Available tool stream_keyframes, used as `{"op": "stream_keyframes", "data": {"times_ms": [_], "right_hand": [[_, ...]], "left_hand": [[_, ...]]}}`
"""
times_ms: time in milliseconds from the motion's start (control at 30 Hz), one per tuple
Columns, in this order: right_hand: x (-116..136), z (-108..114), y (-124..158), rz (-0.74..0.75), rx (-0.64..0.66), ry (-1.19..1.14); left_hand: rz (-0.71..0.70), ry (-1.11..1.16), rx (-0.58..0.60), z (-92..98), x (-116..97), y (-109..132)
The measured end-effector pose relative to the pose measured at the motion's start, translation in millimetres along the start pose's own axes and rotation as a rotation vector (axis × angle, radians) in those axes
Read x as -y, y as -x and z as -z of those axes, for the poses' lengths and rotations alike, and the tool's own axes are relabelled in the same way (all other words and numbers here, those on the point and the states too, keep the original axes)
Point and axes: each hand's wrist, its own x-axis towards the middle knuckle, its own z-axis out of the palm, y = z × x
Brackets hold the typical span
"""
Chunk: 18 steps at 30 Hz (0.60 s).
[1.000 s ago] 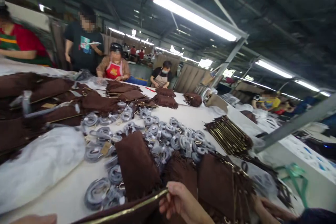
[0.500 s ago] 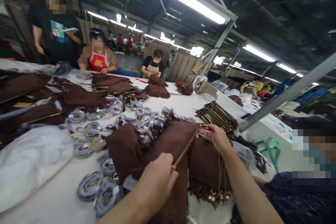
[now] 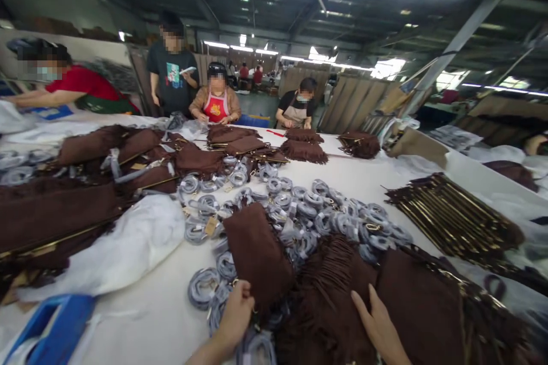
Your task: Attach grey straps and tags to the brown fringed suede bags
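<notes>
My left hand (image 3: 234, 316) is closed, its fingers curled at the lower left edge of a plain dark brown bag (image 3: 259, 254). Whatever it pinches is hidden. My right hand (image 3: 381, 328) rests open on a fringed brown bag (image 3: 331, 296), thumb and fingers apart. That bag lies fringe up between my hands. Close to my right hand on its other side is another brown bag (image 3: 417, 302) with a gold-coloured trim along its edge. Coiled grey straps in clear wrapping (image 3: 203, 288) surround the bags, some partly beneath them.
A row of gold-edged brown pieces (image 3: 454, 214) lies at the right. White sheeting (image 3: 128, 251) and a blue tape dispenser (image 3: 53, 328) are on the left. More brown bags (image 3: 199, 158) are piled farther back. Several people stand or sit across the white table (image 3: 355, 174).
My view has turned left. My hands no longer stretch the gold-edged side of a bag between them; my right hand has let go and lies on the fringe.
</notes>
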Motion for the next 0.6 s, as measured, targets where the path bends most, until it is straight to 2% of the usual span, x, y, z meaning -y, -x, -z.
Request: {"op": "stream_keyframes", "data": {"times_ms": [33, 100, 167, 267, 400, 600], "right_hand": [[6, 1, 6, 0.010, 0.023, 0.038], [19, -1, 17, 0.038, 0.067, 0.109], [28, -7, 25, 0.029, 0.063, 0.165], [32, -16, 21, -0.023, -0.021, 0.212], [18, -16, -12, 0.104, -0.130, 0.166], [-11, -17, -58, 0.266, -0.217, 0.183]], "left_hand": [[0.048, 0.059, -0.059, 10.5, 4, -10], [0.117, 0.187, -0.105, 24.4, 10, -29], [0.178, 0.319, -0.098, 28.9, 11, -43], [0.236, 0.499, -0.049, 27.8, 2, -56], [0.210, 0.711, 0.012, 38.8, -17, -57], [0.065, 0.874, 0.001, 85.7, -39, -33]]}}
